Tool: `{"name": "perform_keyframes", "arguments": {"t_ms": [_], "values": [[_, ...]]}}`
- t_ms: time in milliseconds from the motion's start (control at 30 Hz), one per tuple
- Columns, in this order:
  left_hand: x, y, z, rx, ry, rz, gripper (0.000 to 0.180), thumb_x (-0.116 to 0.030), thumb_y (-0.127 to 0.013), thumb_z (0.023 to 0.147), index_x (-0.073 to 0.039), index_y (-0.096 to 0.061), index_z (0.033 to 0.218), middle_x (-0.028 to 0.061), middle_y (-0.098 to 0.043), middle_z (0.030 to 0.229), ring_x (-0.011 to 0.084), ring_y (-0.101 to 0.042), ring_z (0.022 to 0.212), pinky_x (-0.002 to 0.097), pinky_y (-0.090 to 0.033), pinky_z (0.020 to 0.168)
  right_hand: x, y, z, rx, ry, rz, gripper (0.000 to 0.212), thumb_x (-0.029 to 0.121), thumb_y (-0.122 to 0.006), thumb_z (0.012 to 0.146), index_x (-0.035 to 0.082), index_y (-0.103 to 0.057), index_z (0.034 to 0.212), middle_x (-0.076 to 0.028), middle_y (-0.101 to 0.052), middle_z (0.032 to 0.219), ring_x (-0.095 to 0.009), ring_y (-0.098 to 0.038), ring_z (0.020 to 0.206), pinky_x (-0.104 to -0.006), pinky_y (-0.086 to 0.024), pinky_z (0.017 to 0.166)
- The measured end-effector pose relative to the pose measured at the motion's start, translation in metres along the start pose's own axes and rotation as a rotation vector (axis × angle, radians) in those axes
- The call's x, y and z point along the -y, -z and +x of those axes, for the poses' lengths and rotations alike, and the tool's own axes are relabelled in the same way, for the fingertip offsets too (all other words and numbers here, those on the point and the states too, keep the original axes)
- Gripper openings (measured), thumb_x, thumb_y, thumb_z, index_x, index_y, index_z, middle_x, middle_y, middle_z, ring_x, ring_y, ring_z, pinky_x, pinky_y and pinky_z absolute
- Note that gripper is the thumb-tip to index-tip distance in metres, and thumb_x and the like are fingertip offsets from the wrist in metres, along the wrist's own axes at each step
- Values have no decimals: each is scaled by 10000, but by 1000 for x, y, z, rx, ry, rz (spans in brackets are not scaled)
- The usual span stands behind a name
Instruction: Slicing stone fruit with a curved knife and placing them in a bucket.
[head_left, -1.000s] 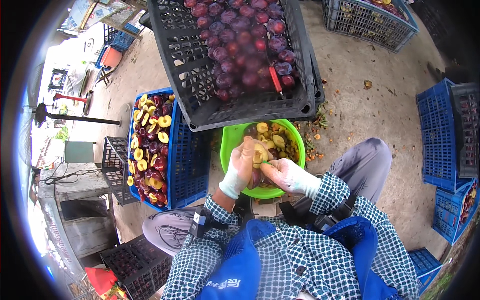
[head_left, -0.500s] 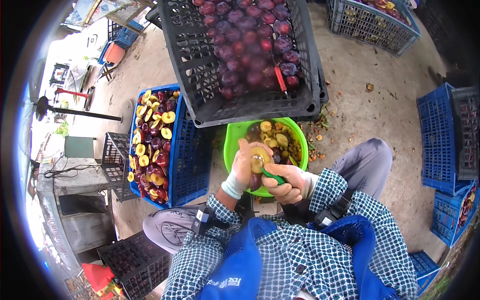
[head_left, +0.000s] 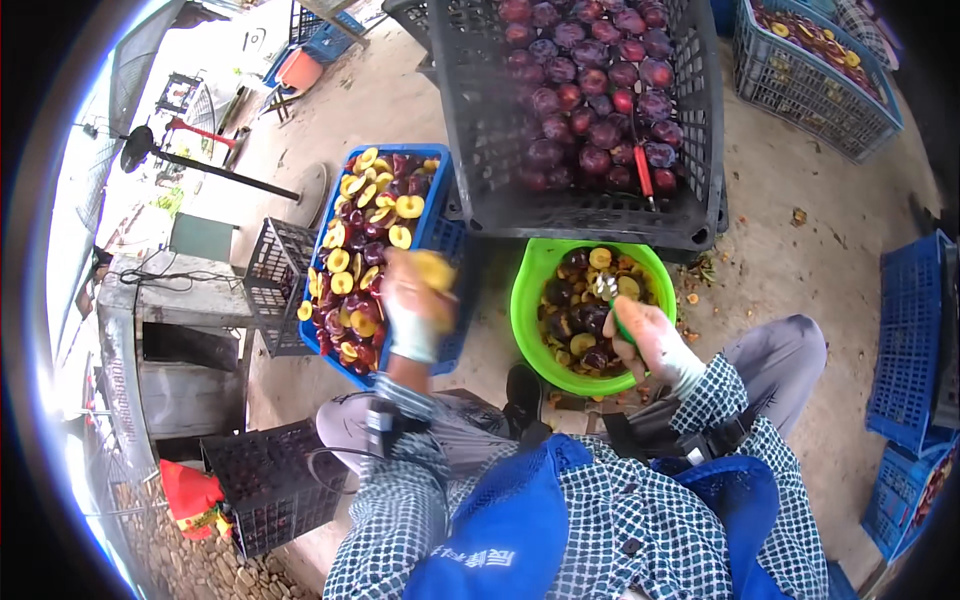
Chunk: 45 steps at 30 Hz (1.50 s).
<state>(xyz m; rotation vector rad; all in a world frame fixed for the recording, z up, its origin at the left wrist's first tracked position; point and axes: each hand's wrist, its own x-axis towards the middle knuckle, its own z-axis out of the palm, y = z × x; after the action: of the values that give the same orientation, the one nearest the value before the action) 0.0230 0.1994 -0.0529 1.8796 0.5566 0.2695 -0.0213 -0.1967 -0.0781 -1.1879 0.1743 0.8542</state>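
My left hand (head_left: pixel 408 310), gloved and smeared by motion, is over the near right edge of a blue crate (head_left: pixel 445 190) filled with cut plums. A yellow-fleshed plum half (head_left: pixel 432 270) is at its fingers. Above a bright green basin (head_left: pixel 530 345), my gloved right hand (head_left: pixel 655 340) is closed around a green-handled tool (head_left: pixel 621 325). That tool has a shiny, blurred metal tip. Inside the basin lie yellow plum pieces and dark plums (head_left: pixel 590 320).
A black crate (head_left: pixel 590 218) of whole plums, with a red-handled tool (head_left: pixel 643 172) in it, stands beyond the basin. More blue crates (head_left: pixel 905 340) are on the right. A black crate (head_left: pixel 275 490) sits at lower left, near a fan (head_left: pixel 230 176) on a pole.
My left hand has left the tool and swung left to the crate of cut plums with a plum half. My right hand stays over the basin with the green-handled tool. The view has shifted.
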Motion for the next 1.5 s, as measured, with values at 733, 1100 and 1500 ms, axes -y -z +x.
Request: {"name": "perform_keyframes", "arguments": {"t_ms": [733,1100,1500], "values": [[77,-143,-76,800,-219,1192,510,-421,-670,1080,-10,-707,1379,193,-835,1027,330,-830,944,475,-652,813,-30,18,18,-236,-5,-318,494,505,-622,1142,17,-667,1076,-6,-615,749,-129,-562,527,-313,-464,496],[-1,-122,-101,837,575,-665,544,-429,-524,1186,-22,-592,1541,128,-752,1350,205,-748,964,315,-594,711,-47,-10,9,-319,356,-755,418,455,-604,1105,57,-695,1193,-279,-767,910,-502,-760,883,-593,-602,812],[1,-141,-113,785,523,-580,739,-744,-418,1151,-82,-686,1342,47,-785,1052,93,-646,685,215,-382,488,-33,-19,1,-279,415,-680,386,407,-651,1102,55,-708,1250,-264,-780,927,-479,-774,877,-550,-619,789]]}}
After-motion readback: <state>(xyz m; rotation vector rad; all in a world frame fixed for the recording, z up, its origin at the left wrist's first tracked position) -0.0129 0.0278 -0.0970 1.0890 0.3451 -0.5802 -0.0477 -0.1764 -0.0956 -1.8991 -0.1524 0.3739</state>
